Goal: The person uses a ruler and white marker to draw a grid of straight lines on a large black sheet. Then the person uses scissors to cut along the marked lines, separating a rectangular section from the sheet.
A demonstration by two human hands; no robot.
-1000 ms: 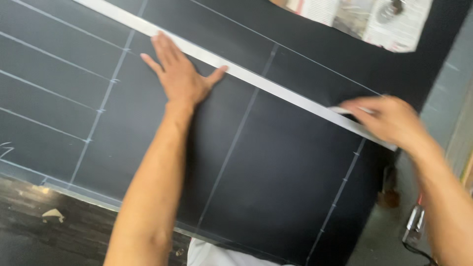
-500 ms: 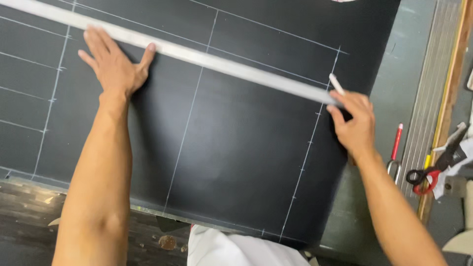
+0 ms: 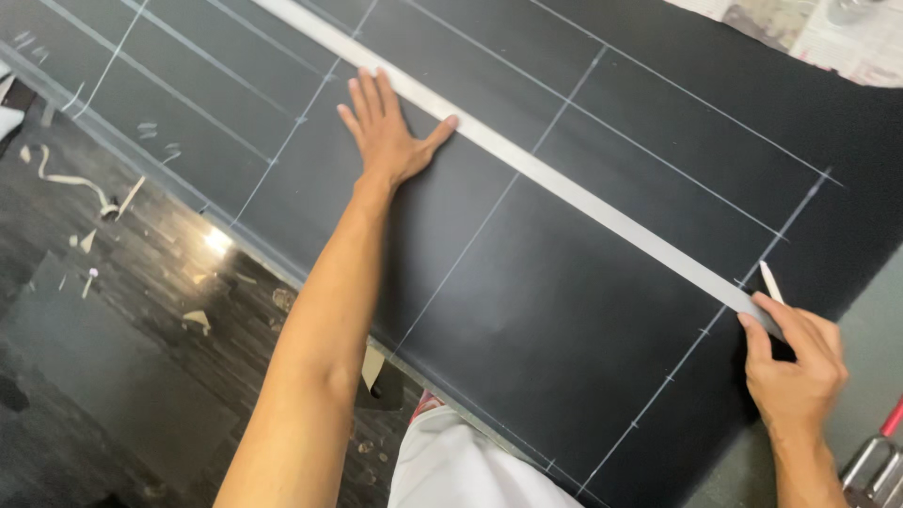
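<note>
Black sheet (image 3: 564,310) bears a ruler (image 3: 564,193). Left hand (image 3: 386,136), fingers spread, presses at ruler's 7 o'clock edge; right hand (image 3: 795,372) pinches a pencil (image 3: 770,281) at ruler's end.

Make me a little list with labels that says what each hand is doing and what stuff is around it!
Left hand: flat, fingers spread, pressing on the long metal ruler
Right hand: holds a white marking pencil at the ruler's near end
Sheet: big dark sheet with pale chalk lines in a grid
Ruler: lies slantwise across the sheet
Floor: dark floor, pale scraps scattered on it
Far corner: newspaper
Right edge: red-handled tool, partly out of view
</note>
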